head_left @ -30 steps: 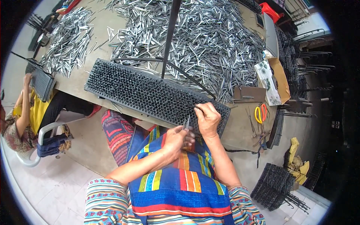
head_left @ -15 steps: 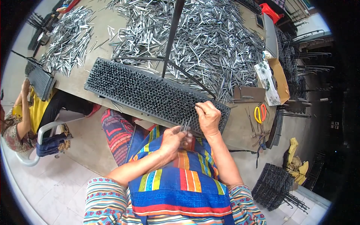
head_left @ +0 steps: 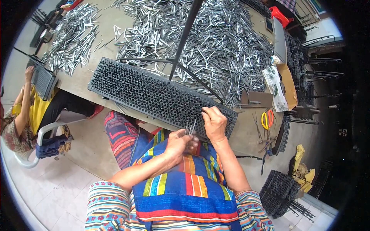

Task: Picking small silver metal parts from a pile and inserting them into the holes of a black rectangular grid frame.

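Note:
A long black rack (head_left: 146,92), its top packed with rows of round holes, lies slanted along the near table edge. My left hand (head_left: 178,143) is closed around a few thin grey metal strips (head_left: 190,128), which stick up between thumb and fingers just in front of the rack. Over the rack's right part, my right hand (head_left: 215,124) is in a pinch, its fingertips down at the holes. Whatever is between those fingertips is too small to make out. A black metal bar (head_left: 185,36) rises from the frame behind the rack.
A broad heap of metal strips (head_left: 216,50) covers the table's far side; a smaller pile (head_left: 75,36) lies left. Scissors (head_left: 265,120), a brown block (head_left: 256,99) and a cardboard box (head_left: 287,86) are at right. A co-worker's hand (head_left: 29,74) touches another rack (head_left: 44,81).
The view has shifted slightly. My right hand remains pinched at nearly the same spot on the rack, and my left still holds the strips. The co-worker's hand has moved up a little.

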### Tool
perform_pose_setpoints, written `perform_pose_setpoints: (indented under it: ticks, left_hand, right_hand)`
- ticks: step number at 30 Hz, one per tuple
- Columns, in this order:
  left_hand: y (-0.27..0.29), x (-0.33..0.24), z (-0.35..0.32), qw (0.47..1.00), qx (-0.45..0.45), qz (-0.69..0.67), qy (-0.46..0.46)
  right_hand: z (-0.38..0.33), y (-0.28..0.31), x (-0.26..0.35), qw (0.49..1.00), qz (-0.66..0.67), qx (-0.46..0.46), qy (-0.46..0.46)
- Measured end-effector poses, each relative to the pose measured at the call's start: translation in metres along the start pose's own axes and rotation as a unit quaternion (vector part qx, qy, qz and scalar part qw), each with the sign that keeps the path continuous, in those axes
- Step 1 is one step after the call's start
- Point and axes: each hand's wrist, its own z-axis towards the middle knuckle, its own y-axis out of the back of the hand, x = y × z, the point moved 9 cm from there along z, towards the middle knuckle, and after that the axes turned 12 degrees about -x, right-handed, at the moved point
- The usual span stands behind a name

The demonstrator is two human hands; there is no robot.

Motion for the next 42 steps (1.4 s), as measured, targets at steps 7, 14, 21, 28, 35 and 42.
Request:
perform_pose_setpoints:
  ticks: [7, 14, 21, 28, 35, 42]
  left_hand:
    - [0.001, -0.002, 0.001, 1.0, 0.002, -0.005, -0.006]
    - [0.002, 0.0, 0.002, 1.0, 0.0, -0.014, 0.0]
    - [0.002, 0.0, 0.003, 1.0, 0.011, -0.014, 0.0]
    - [0.002, 0.001, 0.004, 1.0, 0.015, -0.018, 0.003]
    - [0.001, 0.004, 0.007, 1.0, 0.013, -0.018, 0.007]
    - [0.001, 0.007, 0.008, 1.0, 0.015, -0.016, 0.009]
  right_hand:
    - [0.003, 0.0, 0.014, 0.997, -0.052, 0.011, 0.058]
    - [0.0, -0.013, 0.023, 0.977, -0.163, 0.01, 0.14]
    - [-0.002, -0.013, 0.022, 0.981, -0.144, -0.046, 0.125]
    - [0.004, 0.001, 0.017, 0.989, -0.062, -0.084, 0.103]
    - [0.006, 0.003, 0.015, 0.994, -0.061, -0.037, 0.086]
    - [-0.001, -0.01, 0.024, 0.979, -0.148, -0.026, 0.14]
